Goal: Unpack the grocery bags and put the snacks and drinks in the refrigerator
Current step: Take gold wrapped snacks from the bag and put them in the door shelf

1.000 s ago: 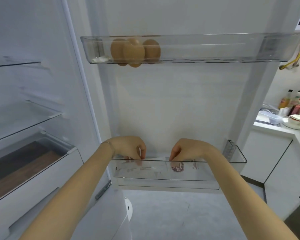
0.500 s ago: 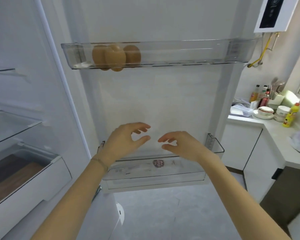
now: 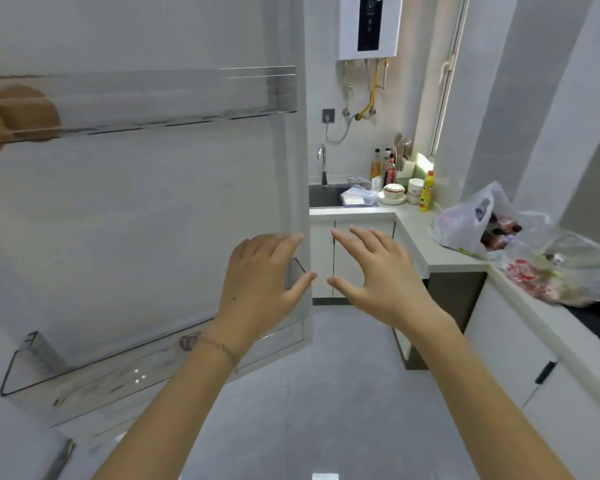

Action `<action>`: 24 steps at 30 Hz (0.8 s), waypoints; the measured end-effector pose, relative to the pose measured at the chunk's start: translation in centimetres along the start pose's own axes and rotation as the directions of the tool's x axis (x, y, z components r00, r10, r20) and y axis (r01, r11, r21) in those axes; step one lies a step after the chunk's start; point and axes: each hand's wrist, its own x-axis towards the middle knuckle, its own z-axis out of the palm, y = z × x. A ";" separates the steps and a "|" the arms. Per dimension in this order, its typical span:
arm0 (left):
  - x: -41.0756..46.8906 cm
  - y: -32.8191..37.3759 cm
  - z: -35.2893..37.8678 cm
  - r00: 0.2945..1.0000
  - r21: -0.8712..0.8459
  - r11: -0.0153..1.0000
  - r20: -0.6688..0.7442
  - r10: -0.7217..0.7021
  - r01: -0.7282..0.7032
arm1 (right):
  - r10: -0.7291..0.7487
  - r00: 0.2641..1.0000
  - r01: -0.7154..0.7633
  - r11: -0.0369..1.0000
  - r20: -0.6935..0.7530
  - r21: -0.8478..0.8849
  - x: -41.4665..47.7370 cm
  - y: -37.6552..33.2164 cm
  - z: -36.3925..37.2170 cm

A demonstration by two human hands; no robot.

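Left hand (image 3: 260, 282) and right hand (image 3: 378, 275) hovered empty by the open door (image 3: 153, 209), fingers spread and slightly curved, probably readying to grab the bags (image 3: 465, 223) on the counter (image 3: 409, 223)

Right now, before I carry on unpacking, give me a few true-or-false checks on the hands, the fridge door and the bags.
1. The left hand and right hand both hold nothing, fingers spread. True.
2. The grocery bags sit on the floor. False: they lie on the counter to the right.
3. Brown eggs lie in the upper door bin. True.
4. The fridge door is closed. False: it stands open, its inner bins facing the camera.
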 end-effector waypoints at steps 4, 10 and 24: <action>4.2 5.9 4.6 0.998 -0.059 0.997 0.020 0.060 -0.058 | 0.100 0.994 -0.102 0.994 -0.041 -0.044 -0.9 7.6 -2.6; 9.8 13.8 12.3 0.994 -0.070 0.997 0.106 0.034 -0.026 | 0.213 0.972 -0.221 0.973 -0.098 -0.071 -2.5 18.2 -6.0; 21.5 26.8 28.2 0.966 -0.141 0.979 0.191 0.173 -0.148 | 0.461 0.864 -0.488 0.866 -0.203 -0.112 -3.7 39.0 -7.9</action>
